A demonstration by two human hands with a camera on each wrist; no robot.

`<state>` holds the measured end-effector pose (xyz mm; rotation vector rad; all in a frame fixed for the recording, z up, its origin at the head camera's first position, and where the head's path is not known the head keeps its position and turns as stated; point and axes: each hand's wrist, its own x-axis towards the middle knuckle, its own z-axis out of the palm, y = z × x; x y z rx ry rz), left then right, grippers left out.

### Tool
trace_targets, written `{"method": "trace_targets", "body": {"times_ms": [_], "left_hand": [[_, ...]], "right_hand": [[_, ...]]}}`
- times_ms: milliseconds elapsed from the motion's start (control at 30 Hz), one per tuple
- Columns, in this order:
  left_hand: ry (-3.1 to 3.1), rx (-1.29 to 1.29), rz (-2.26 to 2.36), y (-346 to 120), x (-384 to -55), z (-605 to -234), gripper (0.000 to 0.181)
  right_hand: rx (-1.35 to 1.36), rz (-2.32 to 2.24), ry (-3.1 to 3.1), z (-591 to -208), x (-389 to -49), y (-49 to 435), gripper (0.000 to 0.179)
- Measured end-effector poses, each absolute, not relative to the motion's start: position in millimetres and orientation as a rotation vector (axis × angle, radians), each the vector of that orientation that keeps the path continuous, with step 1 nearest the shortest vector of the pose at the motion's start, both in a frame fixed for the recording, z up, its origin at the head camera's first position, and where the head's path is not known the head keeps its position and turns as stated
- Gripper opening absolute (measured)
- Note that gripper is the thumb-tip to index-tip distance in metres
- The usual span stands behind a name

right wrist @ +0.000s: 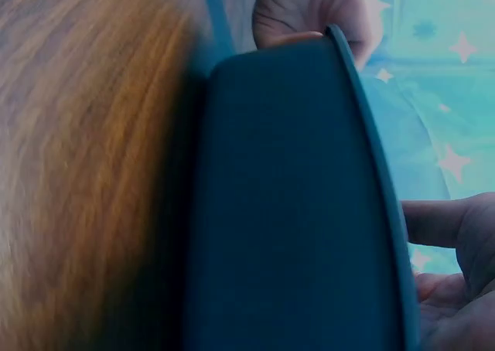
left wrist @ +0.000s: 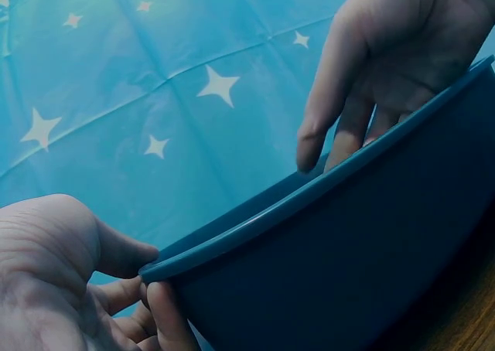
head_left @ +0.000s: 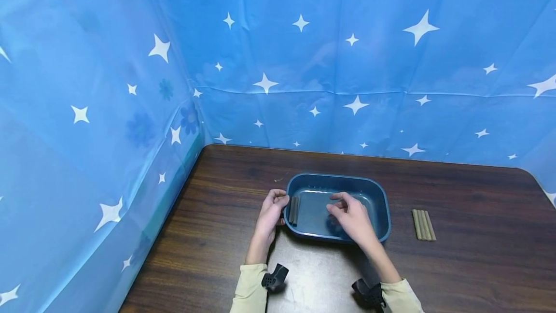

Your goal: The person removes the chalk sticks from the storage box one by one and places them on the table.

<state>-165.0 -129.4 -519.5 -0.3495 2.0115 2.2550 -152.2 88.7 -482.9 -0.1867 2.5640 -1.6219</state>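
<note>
Shows smooth plastic on the blue basin [head_left: 313, 212], glossy inside, more matt outside. Looks matt on the olive sticks [head_left: 423, 225], of material too small to tell. Shows wood grain on the dark worktop [head_left: 482, 264], with a bright sheen. Shows pale matt cloth on the sleeves [head_left: 249, 288], black plastic on the wrist cameras [head_left: 274, 278], and thin, creased sheeting on the star-printed curtain [head_left: 330, 66].

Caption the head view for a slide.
Left hand grips a blue basin with dark sticks inside; right hand hovers over it; paler sticks lie on the table.
</note>
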Motion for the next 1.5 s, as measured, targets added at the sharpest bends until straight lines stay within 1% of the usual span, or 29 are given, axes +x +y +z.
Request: {"method": "trace_targets", "body": {"times_ms": [400, 867, 1100, 1167, 1333, 1433, 1500], "left_hand": [[2.014, -0.351, 2.240, -127.4, -166.8, -520.3, 0.024], [2.001, -0.364, 2.232, -129.0, -169.6, -518.5, 0.023], [1.990, -0.354, 2.243, -129.1, -168.4, -517.6, 0.026], [1.981, -0.341, 2.243, -129.2, -165.8, -510.8, 0.027], [1.971, -0.325, 2.233, -130.5, -165.1, -508.1, 0.028], [1.983, -0.342, 2.236, -131.2, -168.7, -518.9, 0.027], [1.995, -0.350, 2.238, -130.9, -168.2, -519.3, 0.026]], "right_hand": [[-0.212, -1.516, 2.611, -489.6, -162.0, 55.4, 0.031], [-0.171, -1.392, 2.627, -496.4, -180.8, 33.8, 0.040], [-0.121, -1.393, 2.592, -502.1, -189.7, 23.2, 0.046], [-0.126, -1.384, 2.588, -502.3, -191.2, 19.4, 0.048], [-0.168, -1.296, 2.639, -502.9, -194.2, 10.2, 0.046], [-0.178, -1.260, 2.663, -504.4, -196.1, 5.2, 0.044], [-0.179, -1.255, 2.665, -505.1, -197.1, 2.2, 0.044]]}}
